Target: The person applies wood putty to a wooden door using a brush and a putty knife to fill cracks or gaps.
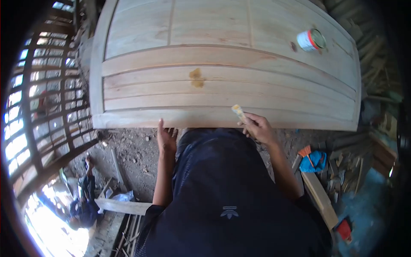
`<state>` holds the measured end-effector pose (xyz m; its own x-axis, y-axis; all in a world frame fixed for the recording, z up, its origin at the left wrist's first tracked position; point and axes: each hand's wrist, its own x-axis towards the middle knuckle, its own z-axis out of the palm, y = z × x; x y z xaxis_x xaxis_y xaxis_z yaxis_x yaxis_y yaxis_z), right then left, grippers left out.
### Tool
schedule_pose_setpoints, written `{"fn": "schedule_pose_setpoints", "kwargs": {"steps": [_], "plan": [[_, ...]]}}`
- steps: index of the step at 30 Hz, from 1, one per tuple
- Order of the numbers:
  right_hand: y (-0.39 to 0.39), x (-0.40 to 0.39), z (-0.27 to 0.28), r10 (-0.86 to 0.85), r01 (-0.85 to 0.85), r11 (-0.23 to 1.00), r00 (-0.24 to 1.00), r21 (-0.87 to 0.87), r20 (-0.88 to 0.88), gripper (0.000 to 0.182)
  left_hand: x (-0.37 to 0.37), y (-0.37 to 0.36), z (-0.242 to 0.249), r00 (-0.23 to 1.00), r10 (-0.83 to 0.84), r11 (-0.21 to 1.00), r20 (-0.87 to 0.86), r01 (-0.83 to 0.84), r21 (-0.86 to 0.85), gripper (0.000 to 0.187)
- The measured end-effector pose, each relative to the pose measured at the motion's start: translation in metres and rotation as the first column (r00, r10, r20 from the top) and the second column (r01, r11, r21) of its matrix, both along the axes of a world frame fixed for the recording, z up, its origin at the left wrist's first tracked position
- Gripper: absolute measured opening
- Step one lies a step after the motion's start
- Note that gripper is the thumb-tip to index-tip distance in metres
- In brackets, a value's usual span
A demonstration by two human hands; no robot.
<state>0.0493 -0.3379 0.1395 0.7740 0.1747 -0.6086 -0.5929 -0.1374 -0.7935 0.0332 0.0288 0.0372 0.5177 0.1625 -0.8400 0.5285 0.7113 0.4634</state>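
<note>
A large pale wooden door panel (205, 55) lies flat in front of me. At its near edge is my left hand (166, 137), thumb raised and fingers apart, holding nothing. My right hand (258, 128) is closed around a small flat scraper (238, 112), pale with yellowish smears, its end pointing up and left over the near rail of the panel. Beyond the left hand, a yellow-brown smear of paste (197, 77) marks the boards. A tin can (311, 40) with a white label and red band sits at the far right of the panel, beside a dark spot.
A wooden lattice wall (47, 85) rises on the left. Another person (83, 210) is at lower left, near a plank (124, 206). To the right lie a blue cloth or bag (313, 162), an orange brush-like item (305, 151), a timber beam (320, 199) and scrap wood.
</note>
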Motion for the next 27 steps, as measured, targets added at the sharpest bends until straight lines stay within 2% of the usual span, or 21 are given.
{"fn": "schedule_pose_setpoints", "kwargs": {"steps": [2,6,8,9,10,12,14,16,19,20,22,27], "plan": [[-0.009,-0.009,-0.004,-0.040,0.040,0.998,0.999,-0.044,0.010,0.035,0.005,-0.002,0.010,1.000,-0.001,1.000,-0.028,0.001,0.016,0.076],[-0.028,-0.035,-0.008,-0.148,0.149,0.988,0.989,-0.047,0.022,0.033,0.002,0.004,-0.004,0.999,-0.022,1.000,-0.026,0.022,0.000,0.069],[-0.040,-0.055,-0.016,-0.336,0.338,0.941,0.941,-0.022,0.044,0.033,0.002,0.002,-0.008,0.998,-0.044,0.999,-0.043,0.044,-0.006,0.065],[-0.045,-0.061,-0.010,-0.363,0.365,0.930,0.931,-0.046,0.050,0.033,0.005,-0.001,-0.005,0.997,-0.010,1.000,-0.073,0.008,-0.027,0.068],[-0.046,-0.066,-0.001,-0.460,0.460,0.888,0.887,-0.001,0.026,0.034,0.007,-0.002,-0.006,0.994,0.022,0.999,-0.106,-0.027,-0.042,0.070],[-0.058,-0.081,0.009,-0.579,0.578,0.815,0.816,0.038,0.006,0.034,0.010,-0.005,-0.012,0.994,-0.001,0.992,-0.109,-0.014,-0.128,0.071],[-0.069,-0.100,0.011,-0.672,0.671,0.735,0.740,0.097,-0.028,0.036,0.015,-0.010,-0.010,0.995,0.031,0.939,-0.099,-0.063,-0.337,0.072],[-0.079,-0.118,0.012,-0.728,0.727,0.684,0.685,0.061,-0.004,0.036,0.022,-0.018,-0.014,0.997,-0.034,0.957,-0.072,0.012,-0.291,0.073],[-0.096,-0.141,0.006,-0.890,0.888,0.455,0.453,0.060,0.046,0.034,0.030,-0.021,-0.024,0.987,0.023,0.968,-0.158,-0.061,-0.243,0.071],[-0.103,-0.147,0.003,-0.897,0.895,0.443,0.440,0.062,0.045,0.034,0.031,-0.022,-0.028,0.988,0.009,0.969,-0.157,-0.047,-0.241,0.071],[-0.112,-0.156,-0.001,-0.919,0.907,0.395,0.388,0.148,0.072,0.033,0.032,-0.025,-0.029,0.988,0.014,0.990,-0.152,-0.035,-0.135,0.070],[-0.126,-0.156,-0.007,-0.947,0.926,0.322,0.311,0.197,0.084,0.028,0.026,-0.030,-0.028,0.995,-0.005,0.996,-0.100,-0.005,-0.093,0.066]]}}
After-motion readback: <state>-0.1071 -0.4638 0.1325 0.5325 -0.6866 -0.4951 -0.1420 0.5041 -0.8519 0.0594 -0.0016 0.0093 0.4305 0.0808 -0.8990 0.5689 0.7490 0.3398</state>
